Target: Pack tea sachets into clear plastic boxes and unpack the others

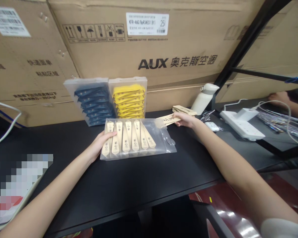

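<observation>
Observed the left hand closed on the left end of a clear plastic case, with thumb laid over the front wall and the remaining fingers largely hidden from view. Located this case at the middle of the black table, in front of two similar cases. Counted inside it six tan packets with dark lettering, set side by side in a row, the rightmost two slanting more than the others. Noted bare space at the right end of the case, next to a clear flap with rounded tabs.

Observed the right hand gripping a tan strip at the upper right corner of the case. Cannot tell whether in contact with the case there. Noted a tan stack just behind the same hand.

Found the two rear cases standing against a cardboard box: on the left, filled with blue packets; on the right, with yellow packets. Recorded farther right a white bottle, a white power strip and plastic-wrapped items, near another person's arm.
</observation>
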A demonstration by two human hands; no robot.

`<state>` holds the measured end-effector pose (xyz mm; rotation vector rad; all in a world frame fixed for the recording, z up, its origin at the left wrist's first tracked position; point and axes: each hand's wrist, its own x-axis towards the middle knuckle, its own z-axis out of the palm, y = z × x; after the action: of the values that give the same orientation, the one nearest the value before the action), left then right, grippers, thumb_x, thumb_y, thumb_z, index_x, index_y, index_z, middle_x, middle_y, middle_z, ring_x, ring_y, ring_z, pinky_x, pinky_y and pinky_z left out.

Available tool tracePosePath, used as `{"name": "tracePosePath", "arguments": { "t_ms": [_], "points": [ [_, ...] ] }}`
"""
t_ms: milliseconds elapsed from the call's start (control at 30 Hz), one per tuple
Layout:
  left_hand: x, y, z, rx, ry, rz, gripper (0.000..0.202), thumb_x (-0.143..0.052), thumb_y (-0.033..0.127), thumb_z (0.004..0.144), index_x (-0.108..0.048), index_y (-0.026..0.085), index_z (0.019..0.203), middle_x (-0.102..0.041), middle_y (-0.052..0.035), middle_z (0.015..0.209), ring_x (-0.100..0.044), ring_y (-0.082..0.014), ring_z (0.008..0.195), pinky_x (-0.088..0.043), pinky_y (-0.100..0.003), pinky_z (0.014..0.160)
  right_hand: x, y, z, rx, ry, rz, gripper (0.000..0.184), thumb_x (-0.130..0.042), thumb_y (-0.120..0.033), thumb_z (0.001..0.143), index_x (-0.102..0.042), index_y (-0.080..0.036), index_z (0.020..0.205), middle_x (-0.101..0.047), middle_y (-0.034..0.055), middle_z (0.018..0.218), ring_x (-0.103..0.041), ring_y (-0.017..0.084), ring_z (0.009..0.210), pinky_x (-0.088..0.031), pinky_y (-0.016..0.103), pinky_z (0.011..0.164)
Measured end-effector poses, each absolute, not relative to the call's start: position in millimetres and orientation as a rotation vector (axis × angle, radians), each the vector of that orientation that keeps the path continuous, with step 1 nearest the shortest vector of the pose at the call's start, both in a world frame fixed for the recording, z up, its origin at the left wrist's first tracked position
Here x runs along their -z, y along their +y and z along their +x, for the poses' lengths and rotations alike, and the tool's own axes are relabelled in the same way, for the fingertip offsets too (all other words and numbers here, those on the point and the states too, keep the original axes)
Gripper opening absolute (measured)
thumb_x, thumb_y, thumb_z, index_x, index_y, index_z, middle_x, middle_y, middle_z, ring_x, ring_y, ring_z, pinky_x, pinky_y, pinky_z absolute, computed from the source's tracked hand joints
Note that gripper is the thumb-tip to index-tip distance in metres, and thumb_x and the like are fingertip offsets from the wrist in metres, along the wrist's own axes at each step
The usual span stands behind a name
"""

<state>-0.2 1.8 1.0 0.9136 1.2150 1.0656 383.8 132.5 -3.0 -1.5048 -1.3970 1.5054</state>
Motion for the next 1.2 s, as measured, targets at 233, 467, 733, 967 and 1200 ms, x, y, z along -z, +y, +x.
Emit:
{"name": "tracePosePath", "arguments": {
  "t_ms": [233, 467, 733, 967, 1200],
  "points": [
    [-2.0, 0.7, 0.1, -1.061, 1.223, 0.917, 0.044, -0.070, 0.023, 0.085, -0.066, 0.014, 0.128, -0.082, -0.0118, 0.094, -0.079, -0.0256, 0.074, -0.063, -0.028, 0.066, 0.0, 130.5, 380.8, -1.500, -1.406, -1.514, 0.013, -0.049, -0.014, 0.085, -0.050, -0.018, 0.073, -0.045, -0.0032, 0.041, -0.039, 0.009, 0.036, -0.035, 0.020, 0.038],
    [1.0, 1.9, -2.5, -1.050, 1.204, 0.937, 0.050, -0.072, 0.025, 0.084, -0.064, 0.015, 0.132, -0.081, -0.0125, 0.096, -0.079, -0.0266, 0.075, -0.064, -0.030, 0.067, 0.8, 129.9, 379.8, -1.487, -1.418, -1.511, 0.014, -0.053, -0.019, 0.090, -0.051, -0.018, 0.076, -0.046, -0.0034, 0.044, -0.039, 0.009, 0.037, -0.035, 0.019, 0.038],
    [1.4, 3.4, -3.1, -1.044, 1.206, 0.928, 0.052, -0.072, 0.026, 0.083, -0.064, 0.015, 0.133, -0.081, -0.0134, 0.097, -0.079, -0.0274, 0.074, -0.064, -0.031, 0.068, 3.1, 131.6, 381.2, -1.477, -1.420, -1.512, 0.014, -0.059, -0.024, 0.090, -0.053, -0.018, 0.079, -0.046, -0.0034, 0.047, -0.039, 0.008, 0.038, -0.034, 0.019, 0.037],
    [0.5, 2.9, -2.7, -1.043, 1.210, 0.928, 0.049, -0.072, 0.025, 0.084, -0.065, 0.014, 0.131, -0.082, -0.0122, 0.094, -0.079, -0.0263, 0.073, -0.063, -0.029, 0.066, 2.8, 130.7, 380.0, -1.455, -1.425, -1.511, 0.015, -0.055, -0.021, 0.091, -0.053, -0.018, 0.078, -0.045, -0.0032, 0.046, -0.039, 0.008, 0.038, -0.033, 0.019, 0.037],
    [0.4, 2.4, -1.8, -1.039, 1.215, 0.931, 0.049, -0.073, 0.027, 0.083, -0.065, 0.014, 0.130, -0.081, -0.0126, 0.097, -0.079, -0.0266, 0.076, -0.063, -0.029, 0.068, 3.7, 130.0, 377.5, -1.384, -1.461, -1.544, 0.018, -0.056, -0.022, 0.091, -0.052, -0.018, 0.074, -0.045, -0.0028, 0.045, -0.039, 0.008, 0.038, -0.034, 0.018, 0.037]
  ]
}}
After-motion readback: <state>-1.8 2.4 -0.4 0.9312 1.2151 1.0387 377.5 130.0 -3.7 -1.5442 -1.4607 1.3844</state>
